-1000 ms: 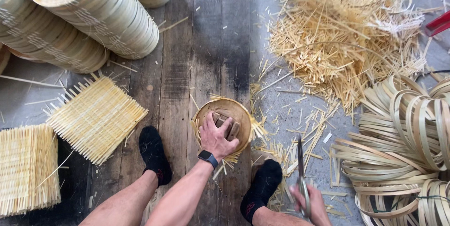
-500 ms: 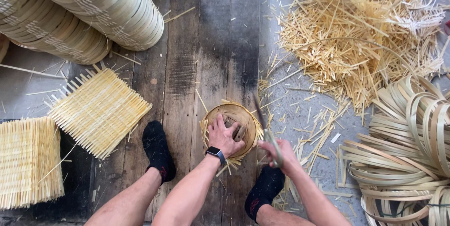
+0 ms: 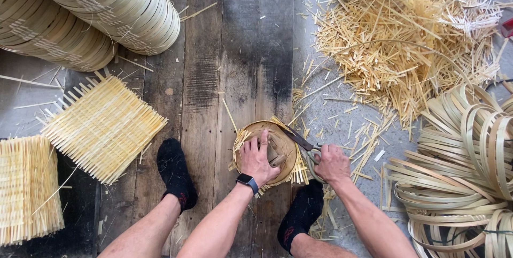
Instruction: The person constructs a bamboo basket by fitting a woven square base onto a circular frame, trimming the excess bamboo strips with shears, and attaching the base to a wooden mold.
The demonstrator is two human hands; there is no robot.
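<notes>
This is a bamboo-weaving workshop, run at floor level. Tall stacks of finished round bamboo hoops (image 3: 96, 12) lie on their sides on worn dark floorboards (image 3: 224, 65), and square woven bamboo mats (image 3: 104, 127) with untrimmed ends sit beside them. A big heap of cut bamboo splints and trimmings (image 3: 406, 39) covers the grey floor, with coils of flat bamboo strips (image 3: 470, 162) near it. The person works seated, in black socks (image 3: 173, 172), among this material.
</notes>
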